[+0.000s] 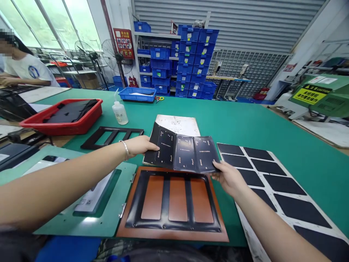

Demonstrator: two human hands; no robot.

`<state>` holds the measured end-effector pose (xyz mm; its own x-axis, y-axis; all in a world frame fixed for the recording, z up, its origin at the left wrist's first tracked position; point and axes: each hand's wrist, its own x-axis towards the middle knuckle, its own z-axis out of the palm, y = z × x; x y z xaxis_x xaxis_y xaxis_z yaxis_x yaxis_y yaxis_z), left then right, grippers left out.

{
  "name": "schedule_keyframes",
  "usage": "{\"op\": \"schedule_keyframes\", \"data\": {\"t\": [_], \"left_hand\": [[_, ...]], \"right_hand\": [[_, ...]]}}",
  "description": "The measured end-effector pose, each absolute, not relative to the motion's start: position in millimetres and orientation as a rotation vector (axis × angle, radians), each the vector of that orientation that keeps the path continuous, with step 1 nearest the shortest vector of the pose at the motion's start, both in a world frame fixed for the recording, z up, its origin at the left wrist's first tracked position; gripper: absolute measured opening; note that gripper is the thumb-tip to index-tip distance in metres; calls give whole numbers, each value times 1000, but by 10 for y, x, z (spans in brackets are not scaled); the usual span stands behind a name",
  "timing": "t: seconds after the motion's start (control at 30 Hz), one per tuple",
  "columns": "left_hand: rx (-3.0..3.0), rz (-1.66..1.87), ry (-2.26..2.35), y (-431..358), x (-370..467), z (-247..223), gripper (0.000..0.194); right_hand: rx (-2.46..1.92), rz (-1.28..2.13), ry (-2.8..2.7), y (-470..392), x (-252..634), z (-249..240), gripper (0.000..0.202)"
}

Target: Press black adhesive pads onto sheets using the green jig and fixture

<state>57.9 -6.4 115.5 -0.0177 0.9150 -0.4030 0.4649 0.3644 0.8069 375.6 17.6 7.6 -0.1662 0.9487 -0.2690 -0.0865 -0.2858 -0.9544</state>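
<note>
A black three-panel sheet (185,151) with small holes and print is held up by both hands, bent along its panel lines. My left hand (141,146) pinches its left panel, thumb on top. At the lower right corner, my right hand (227,176) grips the sheet between thumb and fingers. Beneath and nearer me lies a brown board (125,222) bearing a black frame (165,203) with three rectangular openings. Behind the sheet, a worn white board (178,123) is partly covered.
Left: green hinged plate (120,189), another black frame (109,136), red tray (62,129) of black pieces, squeeze bottle (120,113). Right: white board (253,160) with several black panels. Farther back: blue tray (137,95), scissors (159,98). A person (24,65) sits at far left.
</note>
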Motion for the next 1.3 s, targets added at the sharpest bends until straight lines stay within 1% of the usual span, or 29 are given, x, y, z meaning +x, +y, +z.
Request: {"op": "schedule_keyframes", "data": {"t": [0.07, 0.17, 0.27, 0.4, 0.53, 0.67, 0.8, 0.87, 1.0, 1.13, 1.3], "left_hand": [[1285, 551, 1728, 154, 473, 903, 20], [1357, 423, 1902, 385, 357, 565, 22], [1442, 238, 2041, 496, 265, 320, 24], [1561, 76, 2104, 540, 179, 119, 27], [1673, -14, 2121, 540, 148, 32, 30], [1786, -54, 2146, 495, -26, 106, 28], [1879, -133, 2218, 382, -509, 332, 29], [1879, -233, 2251, 316, -792, 435, 28], [1807, -469, 2273, 251, -1187, 502, 28], [1747, -620, 2260, 306, -1292, 431, 29], [1754, -680, 2194, 404, -1333, 394, 27]], "right_hand": [[-1477, 1365, -1412, 518, 3662, 46, 23], [-1680, 1212, -1656, 857, 3534, -84, 22], [-1803, 1106, -1816, 987, 3507, -247, 25], [-1888, 941, -1993, 994, 3554, -349, 26], [-1922, 816, -2100, 970, 3541, -311, 26], [-1954, 729, -2126, 923, 3590, -255, 25], [-1928, 608, -2081, 744, 3771, -183, 40], [-1831, 645, -2082, 569, 3845, -130, 43], [-1601, 844, -2067, 127, 3874, -58, 44], [-1396, 1019, -1973, -227, 3836, -70, 45], [-1379, 1113, -1848, -434, 3851, -80, 50]]}}
